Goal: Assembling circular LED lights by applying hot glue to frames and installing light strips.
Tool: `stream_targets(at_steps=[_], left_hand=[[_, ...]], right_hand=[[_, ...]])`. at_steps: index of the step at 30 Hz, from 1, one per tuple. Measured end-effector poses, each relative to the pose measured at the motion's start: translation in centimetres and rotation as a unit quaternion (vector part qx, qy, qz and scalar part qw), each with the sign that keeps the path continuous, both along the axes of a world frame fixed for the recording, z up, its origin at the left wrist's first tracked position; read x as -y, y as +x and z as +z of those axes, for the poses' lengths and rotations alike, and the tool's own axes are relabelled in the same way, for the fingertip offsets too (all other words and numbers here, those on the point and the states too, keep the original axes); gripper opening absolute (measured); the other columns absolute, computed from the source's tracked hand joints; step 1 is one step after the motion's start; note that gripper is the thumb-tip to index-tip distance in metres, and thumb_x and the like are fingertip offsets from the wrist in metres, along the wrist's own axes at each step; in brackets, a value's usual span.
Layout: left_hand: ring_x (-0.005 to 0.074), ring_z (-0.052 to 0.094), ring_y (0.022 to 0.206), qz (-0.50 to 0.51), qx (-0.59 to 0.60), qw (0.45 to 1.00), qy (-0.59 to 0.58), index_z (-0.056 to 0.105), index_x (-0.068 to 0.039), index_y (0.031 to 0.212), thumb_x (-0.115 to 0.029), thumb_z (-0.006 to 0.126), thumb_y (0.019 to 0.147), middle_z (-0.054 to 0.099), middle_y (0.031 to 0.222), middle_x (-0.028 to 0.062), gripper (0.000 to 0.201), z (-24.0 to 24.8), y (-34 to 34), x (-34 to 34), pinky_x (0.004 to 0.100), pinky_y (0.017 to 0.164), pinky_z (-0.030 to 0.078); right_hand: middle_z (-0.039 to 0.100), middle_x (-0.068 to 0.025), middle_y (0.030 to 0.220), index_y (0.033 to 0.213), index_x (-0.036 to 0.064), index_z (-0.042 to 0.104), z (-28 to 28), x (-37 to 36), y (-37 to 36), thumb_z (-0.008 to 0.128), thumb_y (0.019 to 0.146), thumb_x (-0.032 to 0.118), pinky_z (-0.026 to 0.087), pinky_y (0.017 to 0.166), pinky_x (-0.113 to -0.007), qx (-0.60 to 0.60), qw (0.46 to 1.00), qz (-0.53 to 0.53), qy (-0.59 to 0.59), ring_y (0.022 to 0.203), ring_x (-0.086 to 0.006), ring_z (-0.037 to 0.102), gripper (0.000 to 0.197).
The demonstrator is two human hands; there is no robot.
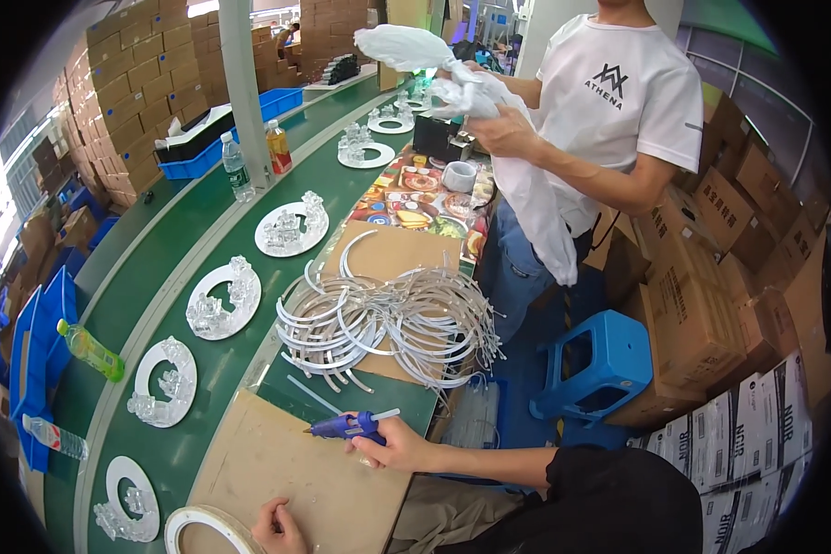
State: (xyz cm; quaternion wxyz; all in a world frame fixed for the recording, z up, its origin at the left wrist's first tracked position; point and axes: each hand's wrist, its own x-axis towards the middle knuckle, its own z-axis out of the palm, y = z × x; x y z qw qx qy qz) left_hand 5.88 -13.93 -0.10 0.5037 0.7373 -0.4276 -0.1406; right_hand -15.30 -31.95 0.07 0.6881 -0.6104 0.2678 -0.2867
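Observation:
My right hand (392, 445) is closed round the handle of a blue glue gun (346, 425). Its nozzle points left over a brown cardboard sheet (282, 452), and a pale glue stick pokes out at the back. Near the lower edge, my left hand (279, 526) rests on the cardboard with its fingers curled in, nothing visible in them. Just left of that hand lies a round white ring (186, 519), partly cut off by the dark rim of the view. Beyond the glue gun sits a heap of curved white strips (388, 319) with wire ends.
White ring plates (223, 319) carrying clear parts line the green conveyor (203, 388) at left. Bottles (92, 351) and blue bins (30, 369) stand along its far side. A co-worker (619, 102) at back right handles a white plastic bag (535, 185). A blue stool (596, 365) and cartons (692, 305) are at right.

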Motion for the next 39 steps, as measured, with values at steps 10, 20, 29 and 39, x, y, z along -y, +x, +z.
stream_targets(at_steps=[10,20,29,39], left_hand=[[0.0151,0.05,0.074,0.008,0.003,0.998,0.062,0.067,0.0,0.098,-0.009,0.055,0.093,0.057,0.08,0.0063,0.016,1.2,-0.3,0.0,0.03,0.066,0.038],[0.0075,0.037,0.043,-0.019,0.098,0.993,-0.06,0.067,-0.005,0.083,-0.001,0.058,0.085,0.044,0.053,0.0011,0.01,1.3,-0.8,0.0,0.0268,0.042,0.027],[0.0103,0.045,0.042,-0.007,0.122,0.988,-0.097,0.068,-0.003,0.084,0.003,0.061,0.08,0.051,0.053,0.0038,0.011,2.4,0.2,-1.5,0.0266,0.041,0.035],[0.0289,0.063,0.09,0.09,0.244,0.966,0.003,0.061,-0.001,0.115,-0.005,0.072,0.076,0.062,0.105,0.019,0.04,5.8,-0.4,-1.7,0.0369,0.075,0.051]], right_hand=[[0.065,-0.0043,0.097,0.138,0.0014,0.044,-0.2,0.2,0.0,0.051,0.097,0.01,0.046,0.052,-0.021,-0.001,1.0,0.009,0.012,0.058,-0.0048,0.053,0.043],[0.068,-0.0078,0.1,0.129,-0.0015,0.051,1.9,0.5,1.7,0.05,0.1,0.022,0.051,0.056,-0.024,-0.044,0.99,0.116,0.06,0.066,-0.009,0.062,0.037],[0.064,-0.0027,0.073,0.095,0.0,0.066,3.1,1.9,3.5,0.054,0.099,0.022,0.047,0.056,-0.023,-0.189,0.979,0.024,-0.072,0.062,-0.0072,0.058,0.026],[0.069,-0.0086,0.079,0.103,-0.0105,0.064,5.6,-0.5,1.1,0.067,0.088,0.009,0.05,0.057,-0.023,-0.268,0.953,-0.007,-0.138,0.067,-0.0092,0.064,0.025]])
